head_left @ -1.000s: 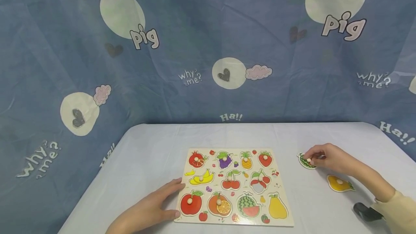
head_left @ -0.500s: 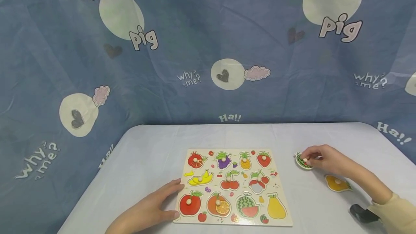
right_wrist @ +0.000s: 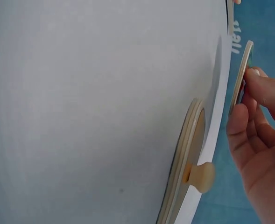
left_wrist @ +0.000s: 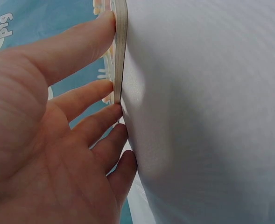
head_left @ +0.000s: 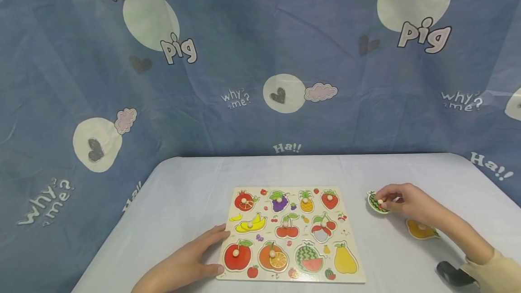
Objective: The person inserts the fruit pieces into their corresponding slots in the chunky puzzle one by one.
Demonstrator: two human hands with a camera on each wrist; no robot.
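Note:
My right hand (head_left: 409, 198) pinches the knob of a watermelon puzzle piece (head_left: 373, 201), to the right of the board in the head view. In the right wrist view this piece (right_wrist: 242, 77) is seen edge-on, apart from the white table surface. Fairly straight, the fingers of my left hand (head_left: 187, 257) rest at the left edge of the wooden fruit puzzle board (head_left: 354, 263). Its thumb touches the board near the lower left corner. A yellow-orange fruit piece (head_left: 421, 229) with a knob lies on the table below my right hand, partly behind the forearm.
The white-covered table (head_left: 195, 180) meets a blue printed cloth (head_left: 228, 121) behind it. Several fruit pieces with knobs sit in the board; its watermelon picture (head_left: 309, 257) and pear picture (head_left: 345, 259) show no knob. A black object (head_left: 453, 274) is at the right sleeve.
My right hand has moved slightly left with the watermelon piece. The whole head view has shifted a little; my left hand keeps its place at the board.

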